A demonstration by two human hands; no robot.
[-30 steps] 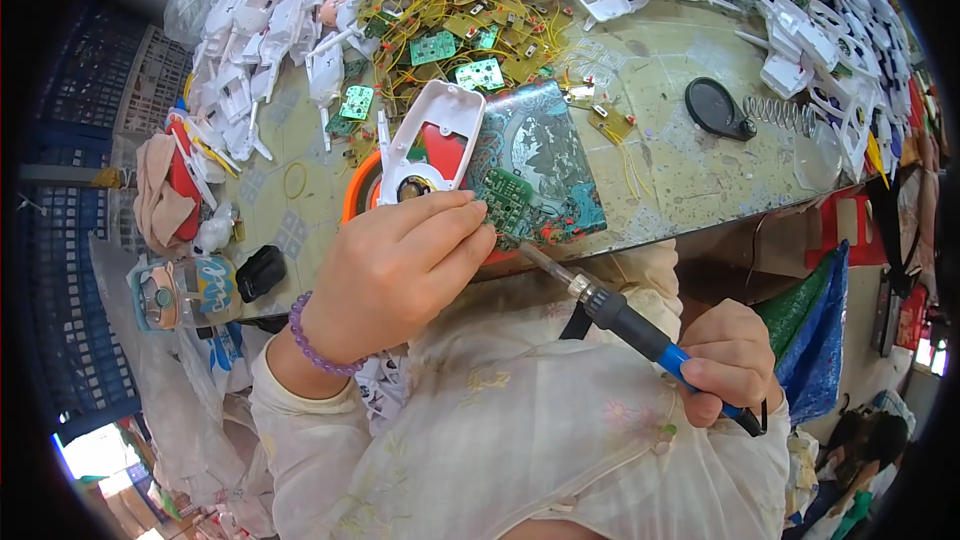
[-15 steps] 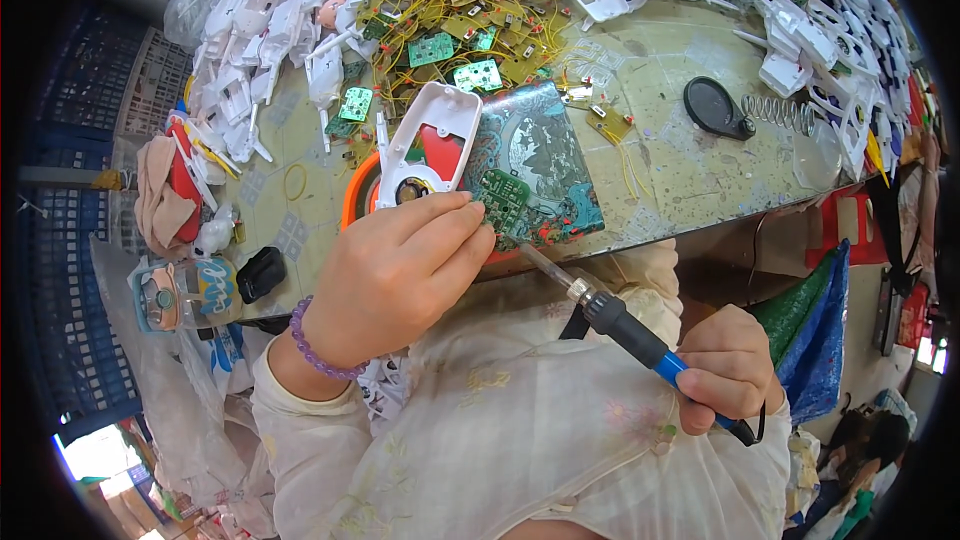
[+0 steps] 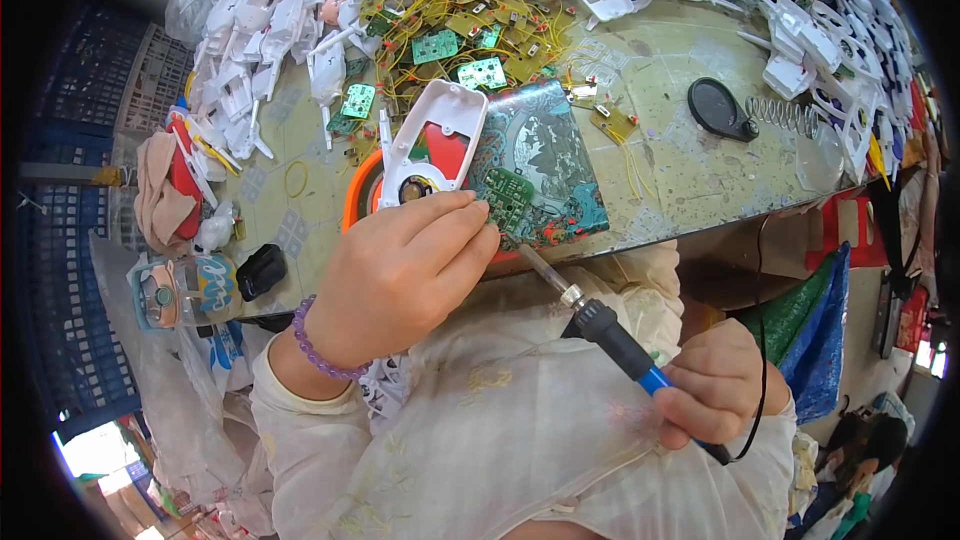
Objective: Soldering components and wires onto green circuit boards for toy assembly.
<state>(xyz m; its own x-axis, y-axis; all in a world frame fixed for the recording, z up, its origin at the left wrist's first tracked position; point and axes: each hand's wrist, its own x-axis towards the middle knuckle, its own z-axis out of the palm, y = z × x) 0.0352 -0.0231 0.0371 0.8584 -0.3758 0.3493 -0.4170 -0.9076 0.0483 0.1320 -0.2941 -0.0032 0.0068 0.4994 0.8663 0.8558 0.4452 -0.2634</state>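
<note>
My left hand (image 3: pixel 405 265), a purple bead bracelet at its wrist, pinches the left edge of a green circuit board (image 3: pixel 506 200). The board is over a dark patterned square plate (image 3: pixel 560 160) at the table's front edge. Right behind those fingers lies a white plastic housing (image 3: pixel 467 112) with a round metal part, partly covered by the hand. In my right hand (image 3: pixel 715 385), fingers wrapped round its blue grip, is a soldering iron (image 3: pixel 612 332). Its tip points up and left to the board's lower edge; whether it touches, I cannot tell.
A heap of wired circuit boards (image 3: pixel 470 25) lies behind the plate. White plastic housings (image 3: pixel 265 30) pile up at the back left, with more at the right. An orange ring (image 3: pixel 352 208) sits under the held housing. A black magnifier (image 3: pixel 717 108), a coiled spring (image 3: pixel 785 116) and a bottle (image 3: pixel 185 292) stand around.
My right hand and the soldering iron's handle have shifted slightly left and down, and more of the cord shows. My left hand and the board are almost unmoved.
</note>
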